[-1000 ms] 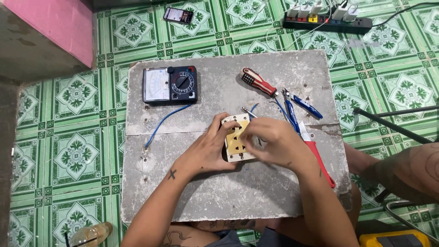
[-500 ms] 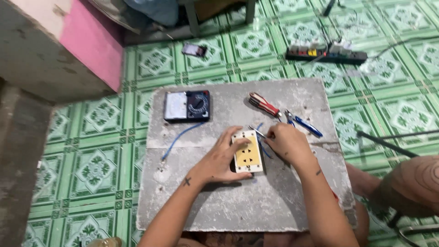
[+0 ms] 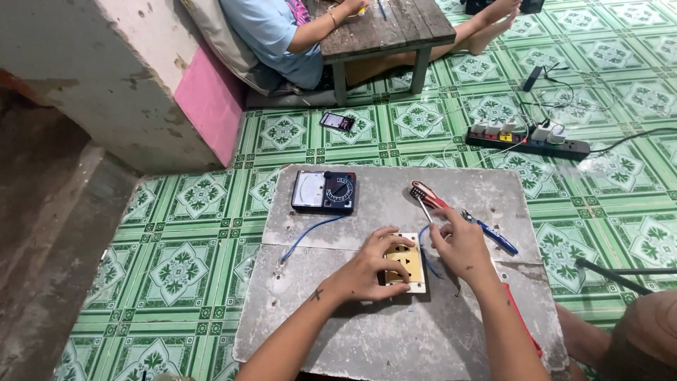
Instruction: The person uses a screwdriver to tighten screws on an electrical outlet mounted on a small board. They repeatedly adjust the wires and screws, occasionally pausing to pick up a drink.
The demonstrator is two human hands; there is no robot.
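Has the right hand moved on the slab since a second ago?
Yes. The right hand has shifted off the cream-and-gold socket plate toward the red-handled screwdriver, judged against the grey concrete slab.

Floor [image 3: 190,282] is covered in green patterned tiles. A grey concrete slab [image 3: 395,339] is laid on it. A low wooden table [image 3: 384,28] is seen at the top, a power strip [image 3: 529,141] to its right. A grey and pink wall block [image 3: 162,85] is seen at left.
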